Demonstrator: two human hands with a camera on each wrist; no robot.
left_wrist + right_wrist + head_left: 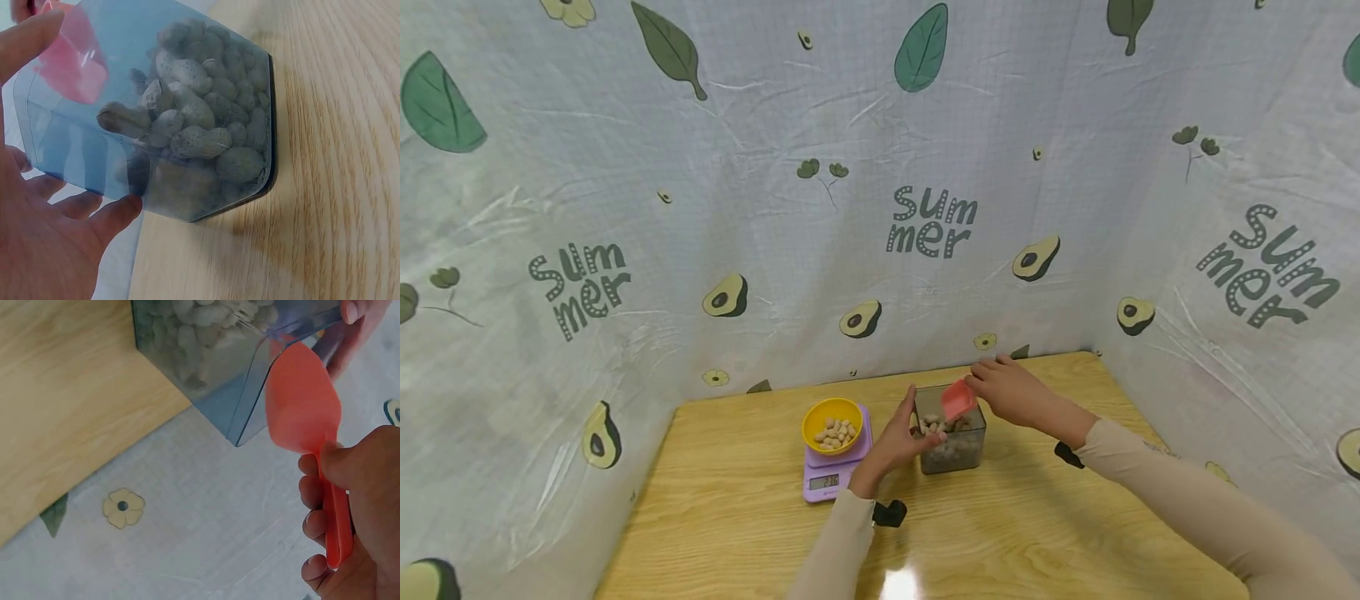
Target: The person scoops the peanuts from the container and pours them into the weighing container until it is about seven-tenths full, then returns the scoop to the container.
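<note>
A clear grey-tinted plastic container (951,454) stands on the table, partly filled with peanuts in their shells (194,119). My left hand (897,440) holds it from the left, with the thumb on one side and the fingers (115,215) along another. In my right hand (1018,393) is a red scoop (304,400), its handle wrapped by the fingers. The scoop's bowl dips into the top of the container, at the rim and above the peanuts. Left of the container, a yellow bowl (811,422) with peanuts sits on a purple kitchen scale (814,493).
The wooden table (730,500) runs back to a pale printed sheet (790,333) hung behind and at both sides. The scale stands close beside the left forearm, its display lit with digits.
</note>
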